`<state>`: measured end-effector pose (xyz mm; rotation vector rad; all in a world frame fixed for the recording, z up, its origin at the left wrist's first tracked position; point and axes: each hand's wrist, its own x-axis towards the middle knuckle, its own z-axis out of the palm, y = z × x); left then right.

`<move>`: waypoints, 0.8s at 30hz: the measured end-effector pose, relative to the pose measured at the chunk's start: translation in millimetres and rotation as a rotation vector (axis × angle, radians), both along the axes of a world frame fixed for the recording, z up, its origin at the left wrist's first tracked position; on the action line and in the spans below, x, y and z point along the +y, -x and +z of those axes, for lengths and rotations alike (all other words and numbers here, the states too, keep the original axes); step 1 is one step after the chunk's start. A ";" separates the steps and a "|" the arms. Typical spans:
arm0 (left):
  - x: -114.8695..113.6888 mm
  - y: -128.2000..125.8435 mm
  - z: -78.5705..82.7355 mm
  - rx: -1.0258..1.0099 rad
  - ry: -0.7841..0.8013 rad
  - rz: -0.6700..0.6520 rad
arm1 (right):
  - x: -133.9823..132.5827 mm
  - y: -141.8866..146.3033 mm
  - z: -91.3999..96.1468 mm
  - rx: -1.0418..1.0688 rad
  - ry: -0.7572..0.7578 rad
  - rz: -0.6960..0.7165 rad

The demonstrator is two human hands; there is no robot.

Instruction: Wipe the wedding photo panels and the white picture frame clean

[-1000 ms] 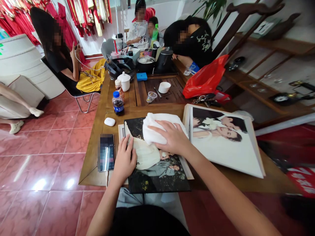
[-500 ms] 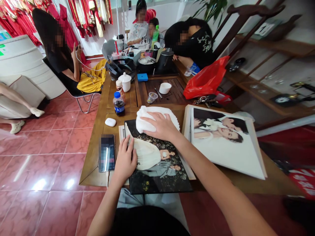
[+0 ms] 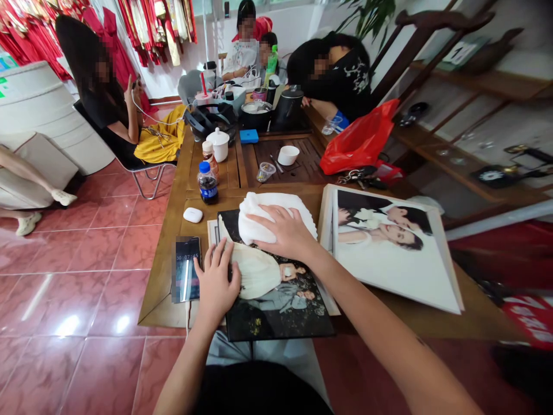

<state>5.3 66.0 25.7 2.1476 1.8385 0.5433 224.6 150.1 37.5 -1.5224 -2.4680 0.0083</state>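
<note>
Head view, white cloth [image 3: 258, 219] lengthwise left-to-right, right hand [image 3: 287, 231] atop, photo panel [image 3: 276, 285] beneath

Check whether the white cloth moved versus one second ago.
Yes. The white cloth has shifted left and slightly up in frame, closer to the blue-capped bottle.

"What does the phone [image 3: 190, 279] at your left read?"
"00:07:45. On the shelf [image 3: 501, 79] to your right, a white card [image 3: 460, 53] shows 1."
"And your blue-capped bottle [image 3: 208, 185]?"
"Its label is too blurred to read."
</note>
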 end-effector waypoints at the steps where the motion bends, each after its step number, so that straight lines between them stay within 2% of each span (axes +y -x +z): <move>1: 0.3 0.4 -1.0 -0.007 0.003 -0.004 | -4.6 -0.5 -0.7 0.001 0.000 0.006; 5: 2.1 3.8 -7.3 -0.042 -0.032 -0.038 | -31.4 -2.7 -4.3 0.007 -0.005 0.036; 11: 5.4 8.2 -15.2 -0.134 -0.112 -0.115 | -86.1 -4.3 -7.1 0.012 -0.011 0.070; 18: 4.9 8.0 -16.1 -0.155 -0.117 -0.111 | -141.7 -5.6 -9.5 0.017 -0.009 0.076; 24: 4.8 7.2 -14.6 -0.168 -0.102 -0.113 | -172.3 -11.8 -12.9 0.037 -0.045 0.111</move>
